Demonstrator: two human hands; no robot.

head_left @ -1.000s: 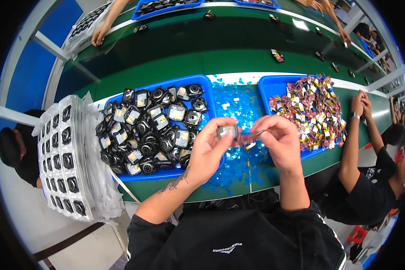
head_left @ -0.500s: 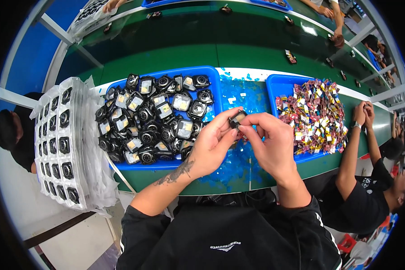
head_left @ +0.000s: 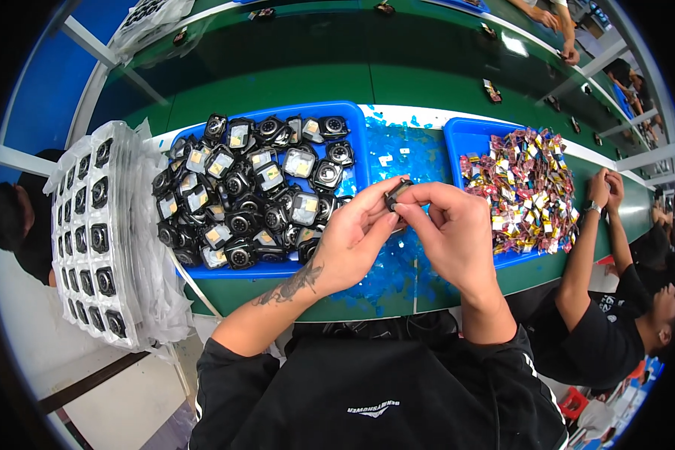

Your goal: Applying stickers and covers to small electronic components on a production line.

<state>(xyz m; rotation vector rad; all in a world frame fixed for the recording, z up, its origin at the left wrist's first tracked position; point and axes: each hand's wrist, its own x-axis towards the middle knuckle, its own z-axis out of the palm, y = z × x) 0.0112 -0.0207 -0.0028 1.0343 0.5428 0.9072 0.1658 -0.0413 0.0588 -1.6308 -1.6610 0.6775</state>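
A small black smartwatch case (head_left: 398, 193) is held up over the bench between my two hands, turned nearly edge-on. My left hand (head_left: 355, 241) grips it from the left with fingers and thumb. From the other side, my right hand (head_left: 457, 234) pinches it between thumb and index finger. Part of the case is hidden by my fingers. To the left, a blue tray (head_left: 360, 146) is heaped with black smartwatch cases (head_left: 241, 184), some showing pale square inserts. On the right, another blue tray (head_left: 453, 146) holds many small pink, yellow and white parts (head_left: 529, 191).
Blue film scraps (head_left: 397, 281) litter the green bench between the trays. Stacked white plastic trays (head_left: 82, 232) with watch cases stand at far left. Beyond runs a green conveyor belt (head_left: 300, 60) carrying small assemblies. A co-worker's hands (head_left: 606, 187) are at the right.
The watch case has been tilted in my fingers, from showing its yellowish inner face to nearly edge-on. Assemblies on the belt have shifted slightly right. A co-worker's hand at the upper left has gone from view.
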